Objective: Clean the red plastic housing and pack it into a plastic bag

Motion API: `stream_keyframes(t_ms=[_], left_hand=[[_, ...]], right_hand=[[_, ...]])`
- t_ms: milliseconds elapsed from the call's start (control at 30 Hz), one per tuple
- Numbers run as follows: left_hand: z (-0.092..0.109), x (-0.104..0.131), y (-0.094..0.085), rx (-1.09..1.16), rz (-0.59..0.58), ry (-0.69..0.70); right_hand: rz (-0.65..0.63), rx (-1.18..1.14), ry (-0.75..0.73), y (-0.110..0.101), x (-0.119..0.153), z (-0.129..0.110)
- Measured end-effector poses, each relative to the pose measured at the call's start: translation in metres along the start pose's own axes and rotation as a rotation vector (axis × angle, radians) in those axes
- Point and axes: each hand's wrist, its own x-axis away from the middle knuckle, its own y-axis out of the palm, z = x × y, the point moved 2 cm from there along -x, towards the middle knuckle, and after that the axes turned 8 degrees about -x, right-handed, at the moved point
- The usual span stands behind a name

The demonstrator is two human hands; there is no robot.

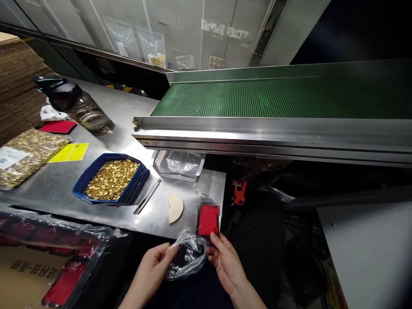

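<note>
My left hand (pixel 152 267) pinches the rim of a clear plastic bag (pixel 190 257), which lies crumpled and partly opened between my hands. In my right hand (pixel 227 262) is a flat red piece with dark edges (pixel 208 219), its lower edge under my thumb. The fingers of that hand also come up against the bag's right side; whether they grip it I cannot tell. The red piece is over the table's front right corner, its top end blurred. Left of it on the table lies a pale half-round disc (pixel 175 209).
A blue bin of small gold pieces (pixel 111 179), tweezers (pixel 147 196) and a clear tray (pixel 178 165) are on the metal table. Behind runs a green conveyor (pixel 244 98). A water bottle (pixel 79 105) stands back left. A plastic-lined carton (pixel 28 266) holds red pieces at front left.
</note>
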Motion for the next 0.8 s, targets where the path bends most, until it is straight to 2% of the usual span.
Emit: stream_keyframes(t_ms=[167, 267, 333, 467, 600, 700, 800], left_hand=[[0.025, -0.016, 0.014, -0.16, 0.11, 0.07], [0.039, -0.024, 0.023, -0.249, 0.156, 0.123], [0.047, -0.028, 0.027, -0.294, 0.159, 0.168], [0.054, -0.032, 0.033, -0.363, 0.154, 0.26], [0.061, -0.026, 0.039, -0.45, 0.19, 0.38], [0.071, -0.017, 0.047, -0.52, 0.192, 0.515], [0.081, -0.01, 0.053, -0.586, 0.209, 0.606]], right_hand=[[0.076, 0.127, -0.284, -0.023, 0.006, -0.037], [0.094, 0.454, -0.528, -0.038, 0.03, -0.063], [0.006, 0.767, -0.624, -0.042, 0.047, -0.072], [-0.248, 1.253, -0.65, -0.041, 0.065, -0.066], [-0.333, 1.521, -0.76, -0.033, 0.068, -0.052], [-0.342, 1.589, -0.787, -0.031, 0.068, -0.05], [-0.223, 1.44, -0.676, -0.037, 0.066, -0.053]])
